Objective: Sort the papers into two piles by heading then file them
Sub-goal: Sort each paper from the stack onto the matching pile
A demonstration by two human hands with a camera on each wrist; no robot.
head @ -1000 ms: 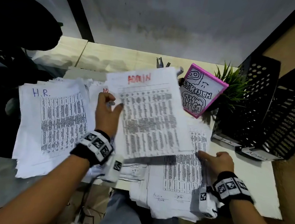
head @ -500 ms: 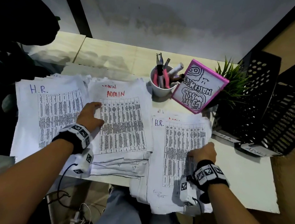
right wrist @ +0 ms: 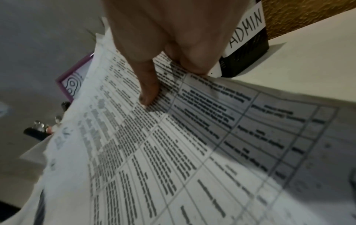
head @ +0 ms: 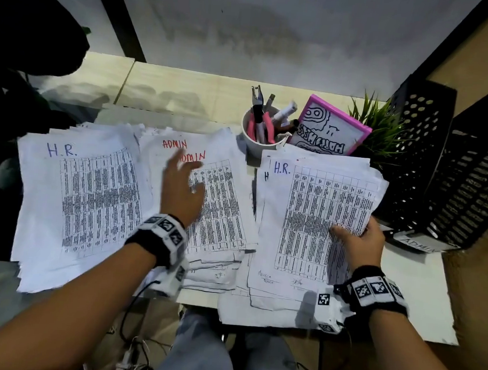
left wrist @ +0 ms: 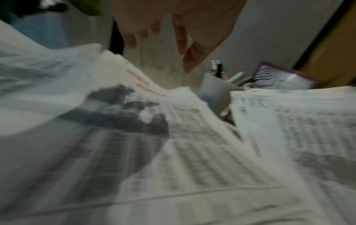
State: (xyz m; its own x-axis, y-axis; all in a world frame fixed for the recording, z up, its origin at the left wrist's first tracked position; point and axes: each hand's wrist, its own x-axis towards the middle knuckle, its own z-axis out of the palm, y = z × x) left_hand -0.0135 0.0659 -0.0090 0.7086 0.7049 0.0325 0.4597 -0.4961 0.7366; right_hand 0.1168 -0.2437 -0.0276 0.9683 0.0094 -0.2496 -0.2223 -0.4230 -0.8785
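Observation:
Three heaps of printed sheets lie on the desk. An H.R. pile (head: 81, 201) sits at the left, an ADMIN pile (head: 220, 209) in the middle, and an unsorted stack (head: 262, 306) at the right. My right hand (head: 359, 237) pinches the right edge of an H.R. sheet (head: 316, 219) and lifts it off that stack; in the right wrist view the thumb (right wrist: 148, 92) presses on the sheet (right wrist: 192, 152). My left hand (head: 183, 180) hovers above the ADMIN pile with fingers spread, holding nothing; its fingers (left wrist: 188, 60) show blurred over the ADMIN pile (left wrist: 173, 137).
A white cup (head: 258, 139) of pens and a pink-framed picture (head: 332, 127) stand behind the piles, beside a small green plant (head: 378, 128). Two black perforated file holders (head: 457, 172) stand at the right, one labelled ADMIN (head: 419, 245). The desk edge (head: 400, 337) is near me.
My left hand laid the ADMIN sheet on the middle pile, then lifted off it and moved right. My right hand took hold of the top H.R. sheet and raised it.

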